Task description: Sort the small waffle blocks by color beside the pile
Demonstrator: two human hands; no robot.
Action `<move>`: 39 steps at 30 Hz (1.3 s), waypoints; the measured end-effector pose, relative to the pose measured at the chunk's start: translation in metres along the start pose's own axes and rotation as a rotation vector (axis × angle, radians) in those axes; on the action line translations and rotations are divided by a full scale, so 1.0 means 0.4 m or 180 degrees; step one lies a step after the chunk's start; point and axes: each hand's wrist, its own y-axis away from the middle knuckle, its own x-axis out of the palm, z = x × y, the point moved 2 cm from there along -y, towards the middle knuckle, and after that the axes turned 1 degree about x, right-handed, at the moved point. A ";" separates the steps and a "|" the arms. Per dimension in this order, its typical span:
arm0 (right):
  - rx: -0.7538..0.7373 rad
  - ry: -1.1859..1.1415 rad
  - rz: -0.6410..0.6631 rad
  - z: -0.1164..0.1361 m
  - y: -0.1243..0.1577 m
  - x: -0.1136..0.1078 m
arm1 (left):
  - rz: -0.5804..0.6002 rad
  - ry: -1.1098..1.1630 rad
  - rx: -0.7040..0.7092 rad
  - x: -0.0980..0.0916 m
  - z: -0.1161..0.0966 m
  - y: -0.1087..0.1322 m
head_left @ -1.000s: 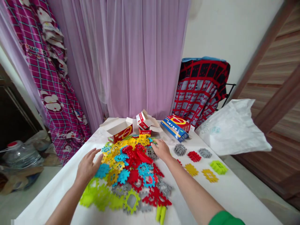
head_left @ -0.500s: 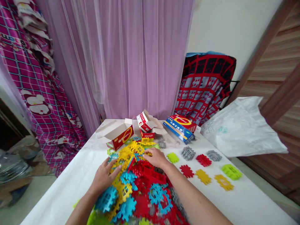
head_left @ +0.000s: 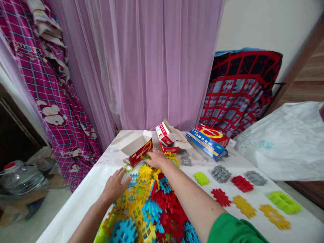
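Several plastic notched building pieces in yellow, red, blue and green form a pile (head_left: 152, 209) at the front of the white table. My left hand (head_left: 115, 184) rests by the pile's left edge, fingers spread, beside yellow and blue pieces (head_left: 133, 180). Over the far end of the pile reaches my right hand (head_left: 156, 159), its fingers stretched toward a red open box (head_left: 138, 153) and touching or just above small pieces there. Its fingertips partly hide what lies beneath. No piece shows lifted in either hand.
Another opened red-and-white box (head_left: 165, 135) stands at the back. A blue box (head_left: 206, 145) lies beside a red box (head_left: 215, 132). Sorted pieces lie on the right, including a grey stack (head_left: 221, 173) and a red stack (head_left: 242, 184). A white plastic bag (head_left: 280, 145) is beyond the right edge.
My right hand has moved farther away, from the middle of the pile to its far end by the red box. My left hand stays spread at the left side. The view has shifted leftward.
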 end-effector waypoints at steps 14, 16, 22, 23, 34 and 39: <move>-0.0078 -0.0077 0.0391 0.048 0.206 -0.018 | -0.0202 -0.0693 0.0129 -0.037 -0.032 0.006; -0.0063 -0.0163 0.0283 0.032 0.218 -0.035 | -0.0164 -0.0720 0.0104 -0.037 -0.027 -0.007; 0.1188 -0.0017 -0.0522 -0.116 0.196 -0.040 | -0.0119 -0.0789 0.0210 -0.025 -0.026 -0.006; 0.1273 -0.0015 -0.0455 -0.136 0.194 -0.027 | -0.0118 -0.0790 0.0252 -0.024 -0.028 -0.002; 0.0734 -0.0218 0.0088 -0.152 0.187 -0.026 | 0.0107 -0.0654 0.0552 -0.049 -0.048 0.046; 0.0503 -0.0244 -0.0090 -0.083 0.125 -0.004 | 0.0323 -0.0589 0.0453 -0.067 -0.037 0.049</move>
